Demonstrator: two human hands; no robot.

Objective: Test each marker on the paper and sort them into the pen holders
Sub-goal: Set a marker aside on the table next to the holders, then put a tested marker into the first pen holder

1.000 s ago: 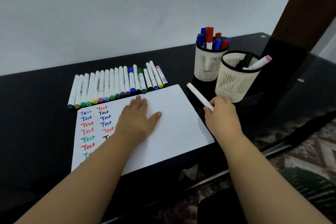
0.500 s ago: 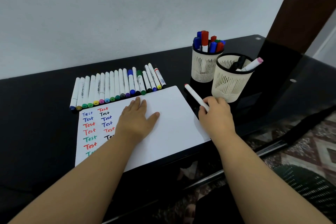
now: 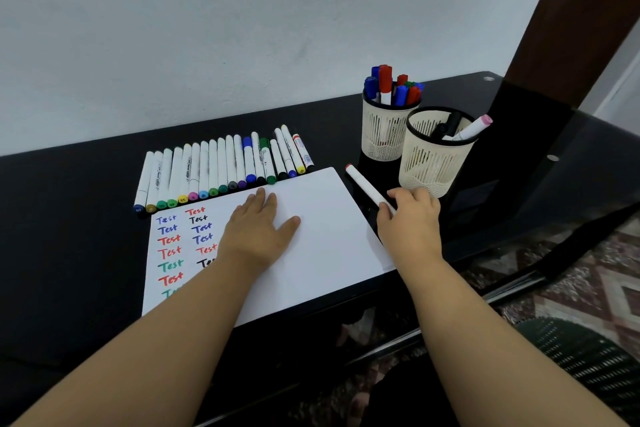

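The left hand point(image 3: 258, 230) lies flat with fingers spread on the white paper point(image 3: 325, 239), beside rows of coloured "Test" words, while the right hand point(image 3: 410, 218) pinches a white marker point(image 3: 367, 188) just off the paper's right edge, its red-tipped end pointing away. Beyond the paper, a row of markers point(image 3: 225, 168) lies side by side on the black table point(image 3: 69, 236). Farther right stand two pen holders: the nearer one point(image 3: 433, 156) holds a pink-capped marker, the farther one point(image 3: 384, 128) blue and red ones.
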